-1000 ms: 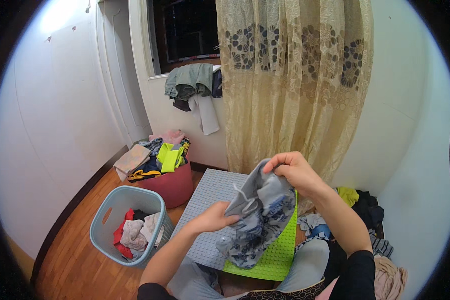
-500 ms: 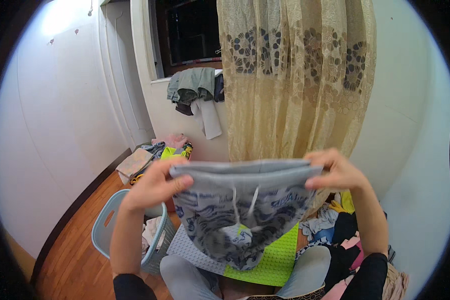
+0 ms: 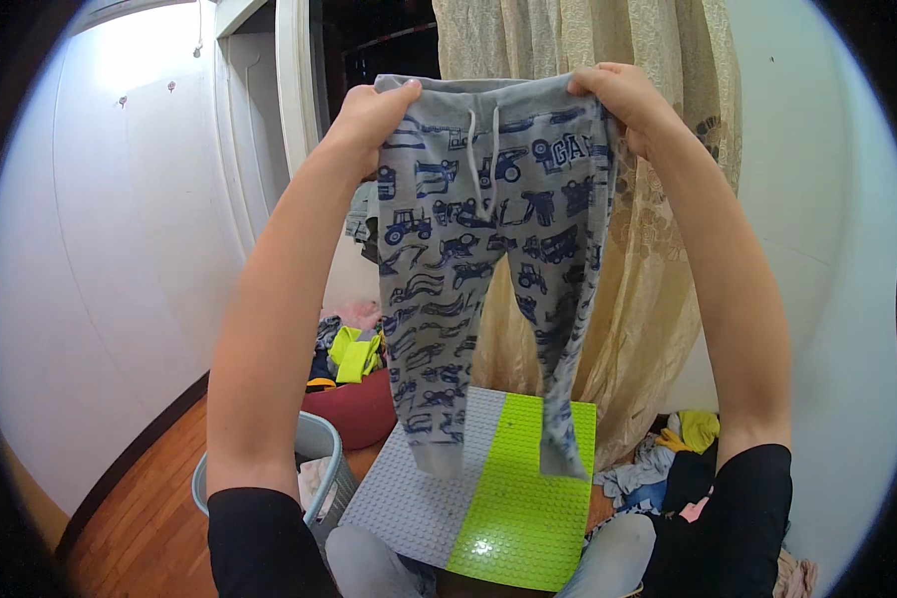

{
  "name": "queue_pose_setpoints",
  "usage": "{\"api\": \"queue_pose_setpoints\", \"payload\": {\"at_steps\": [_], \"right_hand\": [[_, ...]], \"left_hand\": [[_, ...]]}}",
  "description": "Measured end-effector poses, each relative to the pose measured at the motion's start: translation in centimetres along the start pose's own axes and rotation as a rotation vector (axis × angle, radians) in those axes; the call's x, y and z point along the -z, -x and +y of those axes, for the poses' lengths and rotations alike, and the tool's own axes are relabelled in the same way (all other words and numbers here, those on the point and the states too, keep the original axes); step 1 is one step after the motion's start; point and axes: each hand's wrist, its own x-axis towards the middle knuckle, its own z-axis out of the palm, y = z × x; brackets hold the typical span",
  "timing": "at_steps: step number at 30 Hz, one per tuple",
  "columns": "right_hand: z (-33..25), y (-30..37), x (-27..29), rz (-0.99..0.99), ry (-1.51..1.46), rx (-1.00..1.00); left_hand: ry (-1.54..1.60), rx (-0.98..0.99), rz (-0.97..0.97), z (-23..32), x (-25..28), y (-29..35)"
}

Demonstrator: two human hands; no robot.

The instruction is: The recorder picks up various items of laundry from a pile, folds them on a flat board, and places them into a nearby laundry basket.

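Grey children's sweatpants (image 3: 468, 229) with a blue print of tractors and diggers hang full length in front of me. Their waistband is stretched level, with a pale drawstring at its middle. My left hand (image 3: 371, 118) pinches the left end of the waistband, thumb in front. The right end is gripped by my right hand (image 3: 623, 102). Both legs dangle, their cuffs hanging over a studded board (image 3: 523, 498), half grey and half lime green, that lies low before my knees.
Left of the board stands a light blue laundry basket (image 3: 331, 478) with clothes inside. Behind it, a red rounded seat or bag (image 3: 354, 411) bears piled clothes (image 3: 357, 351). Another clothes heap (image 3: 658, 463) lies on the right. A beige patterned curtain (image 3: 658, 329) hangs behind the sweatpants.
Both hands have risen with the sweatpants, from low over the board to high in view. The bunched legs have dropped out straight, and more of the board shows.
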Motion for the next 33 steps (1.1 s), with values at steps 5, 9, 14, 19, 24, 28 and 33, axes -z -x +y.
{"api": "queue_pose_setpoints", "payload": {"at_steps": [5, 9, 14, 19, 24, 28, 33], "right_hand": [[-3.8, 4.3, -3.0, -0.114, -0.035, 0.001], [-4.5, 5.7, -5.7, -0.168, -0.212, 0.107], [-3.7, 4.7, -5.7, -0.069, 0.125, 0.667], [0.2, 5.1, -3.6, -0.101, 0.127, 0.265], [2.8, 6.3, -3.8, -0.613, -0.298, -0.211], [5.4, 3.2, -6.0, -0.476, -0.017, -0.225], [4.7, -0.3, -7.0, -0.097, 0.339, 0.251]], "left_hand": [[0.134, 0.047, -0.048, 0.7, -3.5, 2.5], [0.306, 0.009, -0.2, 0.0, -5.4, 3.8], [0.457, -0.081, -0.278, 0.3, -3.0, 6.0], [0.501, -0.034, -0.329, -0.4, -1.3, 6.5], [0.229, -0.081, -0.386, -1.4, -0.6, 6.5], [-0.21, -0.145, -0.185, -4.6, -0.2, 1.9], [-0.321, -0.469, -0.001, -3.2, -0.9, -1.7]]}}
